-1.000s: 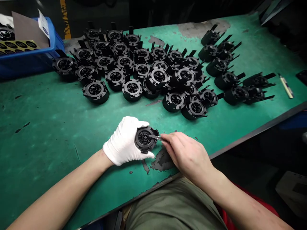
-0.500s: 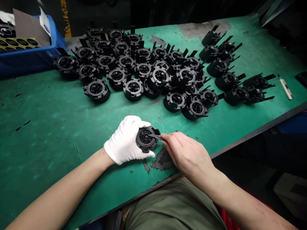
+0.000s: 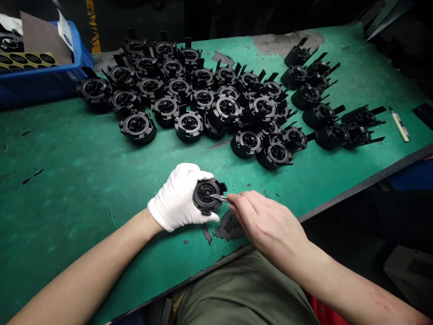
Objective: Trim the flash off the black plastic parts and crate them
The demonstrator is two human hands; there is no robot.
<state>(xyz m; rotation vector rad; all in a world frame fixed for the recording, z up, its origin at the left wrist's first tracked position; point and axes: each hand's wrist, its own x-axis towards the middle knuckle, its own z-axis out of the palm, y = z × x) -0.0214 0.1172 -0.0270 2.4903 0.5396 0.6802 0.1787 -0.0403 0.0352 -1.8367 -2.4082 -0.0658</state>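
The gloved left hand (image 3: 177,198) clasps a black part (image 3: 205,195). Just beside that grip, the right hand (image 3: 267,221) pinches a thin metal tool (image 3: 220,197); a braced wrist probably helps.

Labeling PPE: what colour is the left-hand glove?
White glove on the left hand, clearest in the head view.

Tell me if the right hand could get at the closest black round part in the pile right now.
Probably yes: only bare green table lies between the right hand and that part, though it is busy pinching tweezers.
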